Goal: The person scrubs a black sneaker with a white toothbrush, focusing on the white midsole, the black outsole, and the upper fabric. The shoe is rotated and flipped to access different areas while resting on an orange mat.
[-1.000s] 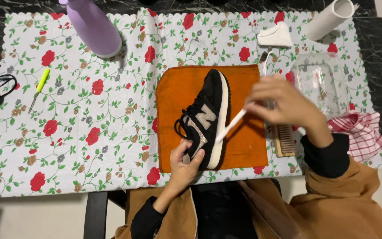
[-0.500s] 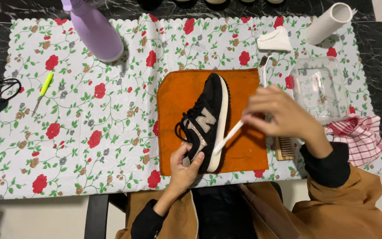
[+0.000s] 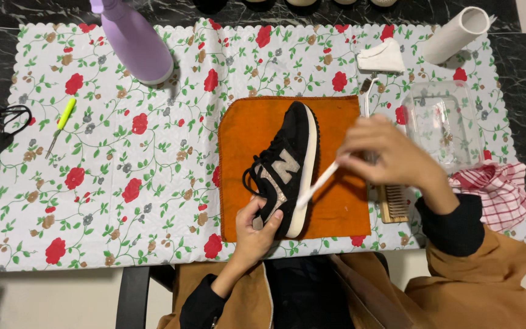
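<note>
Shoe: a black suede sneaker with a white sole [image 3: 290, 164] lies on its side on an orange cloth [image 3: 245, 140], heel nearest the person.
Left hand: the left hand [image 3: 257, 234] has its fingers [image 3: 273, 220] closed around the sneaker's heel.
Right hand: the right hand [image 3: 388, 155] has its fingers pinched on a thin white brush handle [image 3: 318, 183], whose far end touches the white sole.
Beside the cloth: a wooden brush [image 3: 392, 204] lies just right of it, under the right wrist; a clear plastic tub [image 3: 442, 122] and a red checked cloth [image 3: 500, 189] sit further right.
Surface: a floral red-and-green mat [image 3: 123, 183] covers the dark marble table [image 3: 525, 91].
Far edge: a lilac spray bottle [image 3: 135, 39], a white paper roll [image 3: 458, 33].
</note>
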